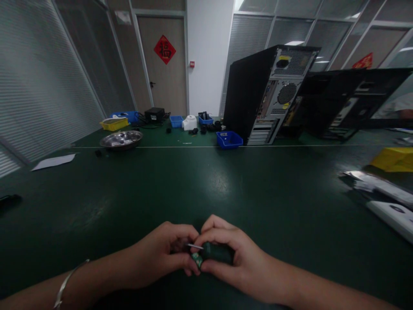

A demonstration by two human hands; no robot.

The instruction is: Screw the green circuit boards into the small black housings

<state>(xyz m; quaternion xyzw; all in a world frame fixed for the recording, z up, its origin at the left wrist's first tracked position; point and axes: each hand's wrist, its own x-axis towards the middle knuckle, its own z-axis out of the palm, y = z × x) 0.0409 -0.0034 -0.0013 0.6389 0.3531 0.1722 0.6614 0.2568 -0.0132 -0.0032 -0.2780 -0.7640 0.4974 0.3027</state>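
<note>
Small green board (196, 259) is pinched low, front & centre, just above the tabletop (180, 185). Left hand (164, 252) has its fingers curled in, gripping it as far as I can see; overlap hides the exact contact. Right hand (238, 254) is closed round a dark cylinder (217, 252) w/ a thin metal rod (195, 246) sticking out toward the left fingers. Hands touch, or v. nearly.

Looks mid-work to me: both pcs are in hand, neither put down. Can't tell if rod & board are joined, so how much is done or left is unclear. Main obstacle from here = the fingers themselves, blocking the view of the join.

Further out, all well apart from the hands: white device (393, 217) and yellow bin (395, 159) on the R, paper (54, 162) and steel dish (121, 146) on the L. Far side: blue tray (229, 144) by the PC tower (248, 94), then a white gadget (189, 123), black box (154, 114) & yellow tray (114, 125). None of it's between the hands & the pcs.
</note>
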